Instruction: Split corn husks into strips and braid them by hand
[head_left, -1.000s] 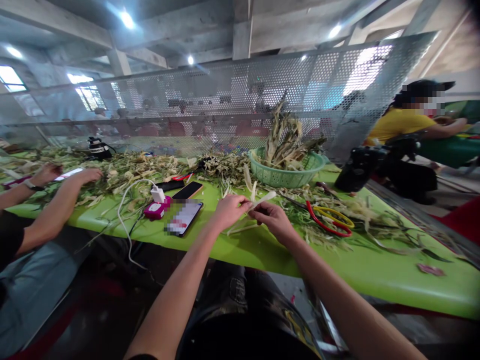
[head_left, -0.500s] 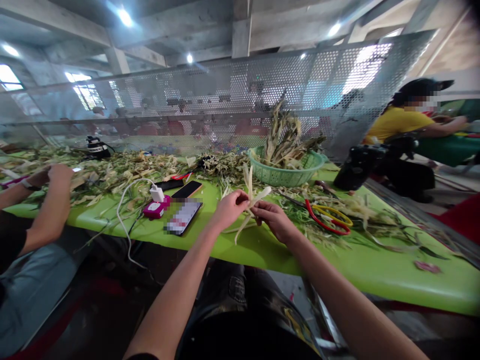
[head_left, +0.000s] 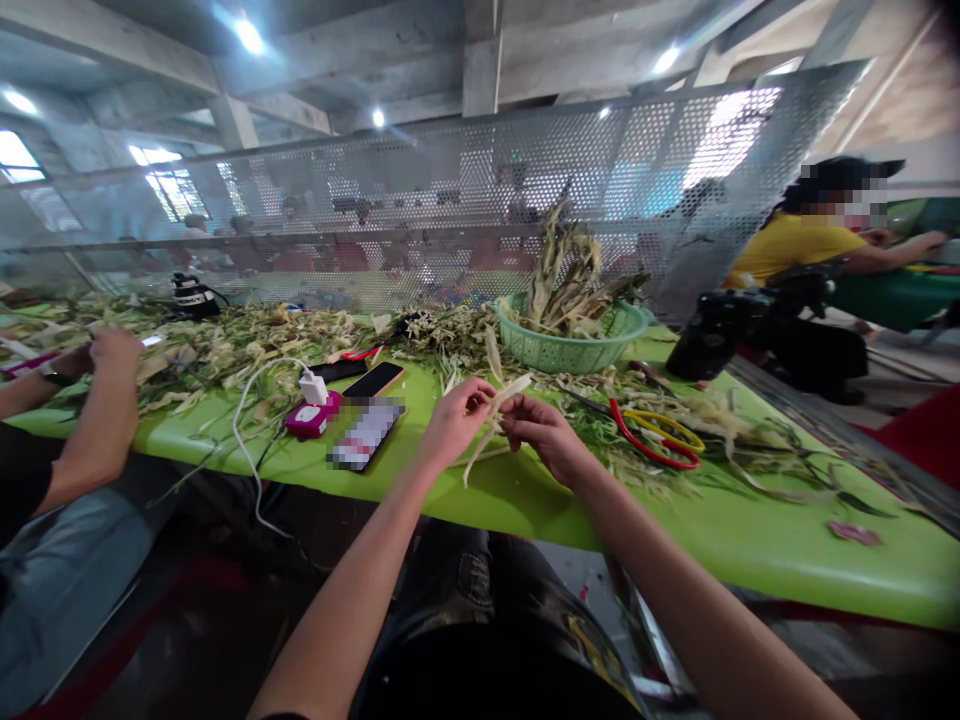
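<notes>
Pale corn husk strips [head_left: 495, 405] cross between my two hands, above the front part of the green table [head_left: 525, 510]. My left hand [head_left: 459, 420] pinches the strips from the left side. From the right, my right hand [head_left: 544, 430] grips them with thumb and curled fingers. One strip end points up, another sticks out over the right fingers, and a thin one hangs below the hands. The fingers partly hide where the strips meet. Scissors [head_left: 656, 435] with red and yellow handles lie to the right of my right hand, among green husk scraps.
Behind my hands stands a green basket [head_left: 566, 350] of dried husks. Two phones, one [head_left: 367, 435] nearer me, lie left beside a purple power socket [head_left: 313, 415] with a white charger. Husks [head_left: 300, 335] cover the table's back. A co-worker's hands [head_left: 112, 350] are at far left; a perforated metal screen [head_left: 420, 210] rises behind.
The husk strips have tilted lower, and the upright end now leans left. My left hand has shifted slightly. The co-worker's hand at far left has moved a little.
</notes>
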